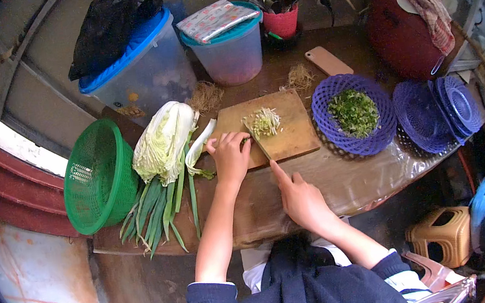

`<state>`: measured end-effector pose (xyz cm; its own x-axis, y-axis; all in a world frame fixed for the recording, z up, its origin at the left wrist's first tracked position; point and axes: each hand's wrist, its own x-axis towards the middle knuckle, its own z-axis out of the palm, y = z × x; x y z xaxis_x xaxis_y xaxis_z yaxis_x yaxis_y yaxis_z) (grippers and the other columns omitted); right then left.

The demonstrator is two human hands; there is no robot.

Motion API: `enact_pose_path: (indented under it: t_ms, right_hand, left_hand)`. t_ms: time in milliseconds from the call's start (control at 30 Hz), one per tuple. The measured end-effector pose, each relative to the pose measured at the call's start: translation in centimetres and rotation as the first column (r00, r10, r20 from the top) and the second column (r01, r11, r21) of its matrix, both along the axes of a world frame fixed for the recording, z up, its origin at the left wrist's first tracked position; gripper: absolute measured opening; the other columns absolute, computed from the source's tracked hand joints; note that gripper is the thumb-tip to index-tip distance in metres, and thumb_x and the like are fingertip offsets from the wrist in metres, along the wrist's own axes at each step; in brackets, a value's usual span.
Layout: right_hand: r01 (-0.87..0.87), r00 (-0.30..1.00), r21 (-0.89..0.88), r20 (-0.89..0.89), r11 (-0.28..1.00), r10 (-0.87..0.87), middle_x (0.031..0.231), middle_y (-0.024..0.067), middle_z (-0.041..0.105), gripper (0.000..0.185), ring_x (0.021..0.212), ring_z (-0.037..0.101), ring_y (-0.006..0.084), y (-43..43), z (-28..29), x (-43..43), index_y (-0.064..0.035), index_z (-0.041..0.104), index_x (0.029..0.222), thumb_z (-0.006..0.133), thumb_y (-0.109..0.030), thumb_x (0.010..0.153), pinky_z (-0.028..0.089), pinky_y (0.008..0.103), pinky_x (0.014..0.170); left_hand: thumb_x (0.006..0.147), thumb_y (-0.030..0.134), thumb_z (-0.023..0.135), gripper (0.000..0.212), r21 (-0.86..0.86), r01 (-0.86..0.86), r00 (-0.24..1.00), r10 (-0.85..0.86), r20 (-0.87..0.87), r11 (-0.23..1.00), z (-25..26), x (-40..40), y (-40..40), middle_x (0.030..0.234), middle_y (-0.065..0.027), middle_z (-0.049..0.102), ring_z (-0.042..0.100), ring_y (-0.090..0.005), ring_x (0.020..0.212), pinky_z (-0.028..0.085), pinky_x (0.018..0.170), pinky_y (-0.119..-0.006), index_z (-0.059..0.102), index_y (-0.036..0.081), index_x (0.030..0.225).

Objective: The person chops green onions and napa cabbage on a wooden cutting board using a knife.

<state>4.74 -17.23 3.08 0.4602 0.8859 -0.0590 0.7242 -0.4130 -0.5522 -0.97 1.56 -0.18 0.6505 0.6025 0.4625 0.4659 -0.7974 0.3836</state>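
Observation:
On a wooden cutting board (289,143), my right hand (300,196) grips a kitchen knife (258,142) by its handle, the index finger stretched along it. The blade rests beside a small heap of chopped pale vegetable (265,122). My left hand (231,155) presses down at the board's left part, fingers bent over a vegetable piece mostly hidden beneath them. Just left of that hand lies a cabbage leaf (200,149). Beyond it sit a whole napa cabbage (164,143) and a bunch of green onions (155,216).
A purple plastic basket (320,112) holding chopped greens (354,112) stands right of the board, near more purple baskets (420,116). A green basket (121,180) leans at left. Behind are lidded plastic containers (228,57), a phone (329,61) and root trimmings (299,77).

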Motion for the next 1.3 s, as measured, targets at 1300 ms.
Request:
enact_pose_path:
  t_ms: [1300]
  right_hand:
    - [-0.028, 0.994, 0.091, -0.1, 0.995, 0.037, 0.084, 0.029, 0.056, 0.053, 0.07, 0.058, 0.047, 0.4, -0.3, 1.1, -0.012, 0.031, 0.142, 0.045, -0.011, 0.091, 0.048, 0.0528, 0.066]
  left_hand:
    - [0.079, 0.017, 0.067, 0.01, -0.06, 0.07, 0.99, -0.077, -0.121, 0.996, 1.8, -0.3, 0.7, 0.089, -0.0037, 0.067, 0.058, -0.0208, 0.092, 0.027, 0.091, -0.041, 0.068, 0.012, 0.087]
